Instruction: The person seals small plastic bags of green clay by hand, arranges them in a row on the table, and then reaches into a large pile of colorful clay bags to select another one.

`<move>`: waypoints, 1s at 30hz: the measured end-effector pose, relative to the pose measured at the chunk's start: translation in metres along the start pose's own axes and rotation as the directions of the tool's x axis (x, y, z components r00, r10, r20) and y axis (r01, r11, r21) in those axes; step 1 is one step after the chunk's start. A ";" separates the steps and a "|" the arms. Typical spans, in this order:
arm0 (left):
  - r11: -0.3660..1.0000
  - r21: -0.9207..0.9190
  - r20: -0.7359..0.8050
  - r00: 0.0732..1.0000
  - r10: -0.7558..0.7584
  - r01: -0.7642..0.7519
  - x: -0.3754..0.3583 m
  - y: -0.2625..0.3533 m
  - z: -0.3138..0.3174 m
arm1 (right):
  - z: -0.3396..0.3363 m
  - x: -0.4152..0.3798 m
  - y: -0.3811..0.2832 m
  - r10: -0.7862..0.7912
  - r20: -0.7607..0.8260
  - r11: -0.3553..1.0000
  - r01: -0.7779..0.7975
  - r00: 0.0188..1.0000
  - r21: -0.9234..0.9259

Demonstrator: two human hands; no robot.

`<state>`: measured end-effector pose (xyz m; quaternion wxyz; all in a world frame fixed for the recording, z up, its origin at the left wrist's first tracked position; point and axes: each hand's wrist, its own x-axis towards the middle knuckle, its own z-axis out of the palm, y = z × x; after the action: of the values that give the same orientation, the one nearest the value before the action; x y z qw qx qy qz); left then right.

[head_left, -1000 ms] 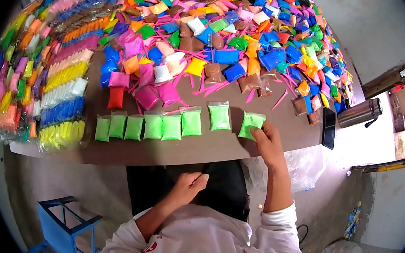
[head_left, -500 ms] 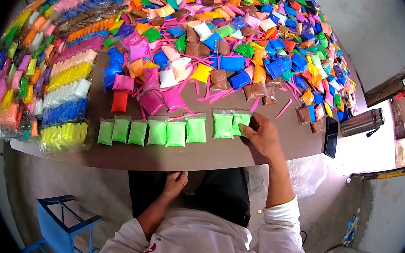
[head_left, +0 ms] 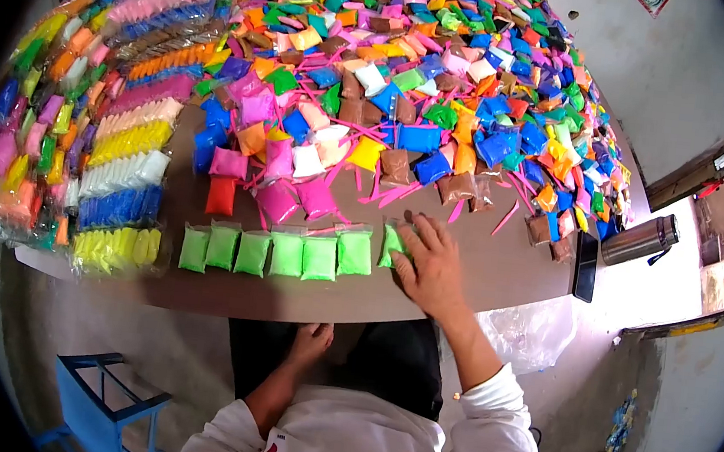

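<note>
Item: row of light-green clay packets (head_left: 289, 254), laid side by side near the front edge of the brown table (head_left: 497, 270).

Right hand (head_left: 430, 266): flat, fingers (head_left: 418, 236) spread and released, pressing down on the rightmost green packets (head_left: 390, 244) at the row's end; nothing pinched.

Left hand (head_left: 313, 341): below the table edge, on the lap, fingers loosely curled, holding nothing.

Adjacent: mixed pile of coloured clay packets (head_left: 428, 84) and pink plastic sticks (head_left: 382, 195) just behind the row; bundled sorted packs (head_left: 119, 172) at left; black phone (head_left: 586, 265) and steel flask (head_left: 640, 239) at right.

Risks, as judged: packets under the palm may overlap or skew, breaking the row's spacing; slick film may slide sideways and nudge the neighbouring packet; a stray stick could catch beneath the row.
</note>
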<state>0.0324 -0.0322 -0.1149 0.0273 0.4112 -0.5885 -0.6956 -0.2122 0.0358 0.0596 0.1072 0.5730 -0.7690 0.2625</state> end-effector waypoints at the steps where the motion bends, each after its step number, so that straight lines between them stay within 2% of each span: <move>1: 1.000 -0.001 0.000 1.000 0.007 -0.007 0.001 -0.002 0.000 | 0.001 -0.002 -0.002 -0.004 -0.005 1.000 0.004 1.000 -0.003; 4: 0.996 -0.052 0.004 0.998 -0.070 0.070 0.000 0.002 0.001 | -0.001 -0.006 -0.007 0.012 0.011 0.999 -0.012 1.000 0.035; 7: 0.999 -0.019 0.036 0.998 -0.043 0.044 0.005 -0.005 0.000 | -0.005 -0.005 -0.011 0.028 0.080 0.996 -0.035 0.996 0.078; 11: 1.000 -0.021 0.002 1.000 -0.004 0.004 0.008 -0.016 0.003 | -0.001 0.006 0.003 -0.046 0.047 0.989 0.039 0.998 0.144; 14: 0.997 0.011 0.004 0.997 0.076 -0.076 0.016 -0.034 0.002 | -0.003 0.048 0.031 0.045 -0.133 0.975 -0.014 0.990 0.220; 16: 0.996 -0.046 -0.016 0.997 -0.078 0.077 0.020 -0.038 0.002 | -0.004 0.086 0.048 0.093 -0.184 0.977 -0.054 0.979 0.206; 18: 0.996 -0.044 0.008 0.997 -0.081 0.081 0.018 -0.031 0.002 | 0.023 0.123 0.087 0.079 -0.242 0.980 -0.031 0.967 0.196; 20: 0.995 -0.041 0.028 0.996 -0.086 0.087 0.019 -0.035 -0.002 | 0.034 0.160 0.104 0.132 -0.222 0.969 -0.078 0.966 0.236; 21: 0.999 0.035 0.053 0.998 -0.024 0.022 0.022 -0.044 -0.004 | 0.040 0.176 0.111 0.130 -0.223 0.967 -0.074 0.966 0.244; 22: 0.993 0.109 0.082 0.996 0.036 -0.045 0.022 -0.041 -0.007 | 0.045 0.191 0.116 0.150 -0.205 0.987 -0.134 0.967 0.093; 23: 0.993 0.112 0.072 0.997 0.036 -0.044 0.020 -0.039 -0.008 | 0.050 0.203 0.120 0.173 -0.190 0.981 -0.187 0.966 -0.060; 24: 0.995 0.014 0.042 0.994 -0.100 0.100 0.012 -0.019 -0.004 | 0.053 0.212 0.118 0.170 -0.190 0.982 -0.182 0.967 -0.051; 25: 0.967 -0.089 0.026 0.972 -0.235 0.237 0.007 -0.008 -0.003 | 0.055 0.221 0.115 0.172 -0.201 0.965 -0.206 0.964 -0.164; 26: 0.968 -0.091 0.015 0.972 -0.235 0.235 0.020 -0.038 -0.005 | 0.058 0.229 0.112 0.171 -0.213 0.934 -0.227 0.962 -0.274; 27: 0.993 0.089 -0.030 0.996 0.081 -0.078 0.039 -0.090 -0.003 | 0.062 0.235 0.109 0.169 -0.213 0.937 -0.224 0.962 -0.267; 28: 0.887 0.274 -0.014 0.921 0.390 -0.372 0.050 -0.119 -0.004 | 0.066 0.241 0.107 0.222 -0.139 0.929 -0.253 0.965 -0.272; 29: 0.887 0.278 -0.019 0.921 0.390 -0.370 0.048 -0.113 -0.009 | 0.069 0.247 0.106 0.274 -0.066 0.918 -0.281 0.960 -0.279; 30: 0.890 0.361 0.051 0.959 0.279 -0.278 0.043 -0.098 -0.013 | 0.098 0.254 0.128 0.310 -0.055 0.915 -0.314 0.949 -0.254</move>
<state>0.0551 -0.0350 -0.2204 0.0506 0.3216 -0.7598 -0.5628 -0.4004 -0.1991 0.0602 0.1432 0.4222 -0.8774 0.1773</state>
